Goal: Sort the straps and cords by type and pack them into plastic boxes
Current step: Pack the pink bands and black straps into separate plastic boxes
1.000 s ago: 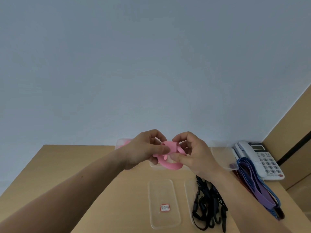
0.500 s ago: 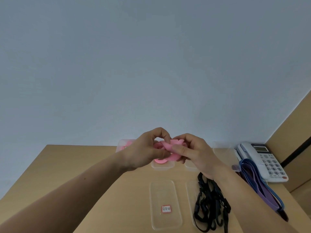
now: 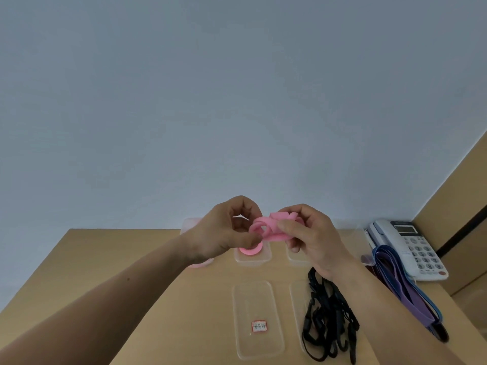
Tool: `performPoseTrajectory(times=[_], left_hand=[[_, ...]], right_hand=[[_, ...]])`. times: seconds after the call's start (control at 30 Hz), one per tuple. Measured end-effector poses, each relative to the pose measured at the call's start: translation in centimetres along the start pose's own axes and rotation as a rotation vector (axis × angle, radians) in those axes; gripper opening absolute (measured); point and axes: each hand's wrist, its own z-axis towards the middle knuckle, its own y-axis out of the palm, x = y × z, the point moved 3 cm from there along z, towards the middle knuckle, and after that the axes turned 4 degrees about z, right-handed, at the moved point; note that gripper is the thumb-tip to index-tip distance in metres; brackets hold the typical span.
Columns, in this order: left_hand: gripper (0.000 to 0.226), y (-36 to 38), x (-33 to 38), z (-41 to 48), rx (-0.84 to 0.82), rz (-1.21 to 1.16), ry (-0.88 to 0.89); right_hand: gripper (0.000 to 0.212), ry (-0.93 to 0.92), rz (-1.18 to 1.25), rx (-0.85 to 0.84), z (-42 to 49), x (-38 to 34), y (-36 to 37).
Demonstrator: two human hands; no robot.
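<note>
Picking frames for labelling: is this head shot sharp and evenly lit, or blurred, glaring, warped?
Head view: soft, even light, no glare, only faint shadows on the table; the pink strap held by the left hand and right hand looks slightly soft; the red-edged label on the clear lid is unreadable; wide-angle stretch splays the table edges.

No legible txt. Red-bordered sticker (image 3: 259,326) on clear lid (image 3: 257,299), lower centre of frame: dark chars, too blurry to read. Phone (image 3: 407,250), right edge: keypad (image 3: 424,255) digits + brand strip unreadable.
</note>
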Motion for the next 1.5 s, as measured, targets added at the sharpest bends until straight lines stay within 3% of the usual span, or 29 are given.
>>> performPoseTrajectory(times=[0.2, 0.37, 0.4, 0.47, 0.53, 0.7, 0.87, 1.17, 1.5], left_hand=[[0.026, 0.4, 0.1, 0.4, 0.014, -0.015, 0.046], [0.027, 0.6, 0.1, 0.5, 0.157, 0.092, 0.129], [0.021, 0.6, 0.2, 0.5, 0.140, 0.087, 0.113], [0.037, 0.4, 0.0, 0.4, 0.091, 0.073, 0.072], [0.031, 0.4, 0.0, 0.3, 0.074, 0.109, 0.090], [0.011, 0.6, 0.1, 0.2, 0.179, 0.093, 0.124], [0.018, 1.3, 0.3, 0.5, 0.322, 0.270, 0.150], [0.023, -0.2, 0.6, 0.3, -0.025, 0.105, 0.000], [0.006, 0.1, -0.3, 0.8, 0.146, 0.148, 0.082]], right_hand=[[0.029, 0.032, 0.063, 0.005, 0.2, 0.3, -0.1], [0.016, 0.054, 0.141, 0.043, 0.5, 0.3, 0.0], [0.014, 0.051, 0.137, 0.042, 0.5, 0.3, 0.0], [0.011, 0.038, 0.121, 0.031, 0.5, 0.2, -0.1], [0.010, 0.026, 0.116, 0.022, 0.4, 0.3, -0.1], [0.016, 0.038, 0.108, 0.033, 0.4, 0.5, 0.4], [0.031, 0.035, 0.060, 0.099, 0.7, 0.4, 0.6], [0.028, 0.032, 0.087, 0.108, 0.6, 0.6, -0.2], [0.033, 0.027, 0.085, 0.084, 0.7, 0.4, -0.1]])
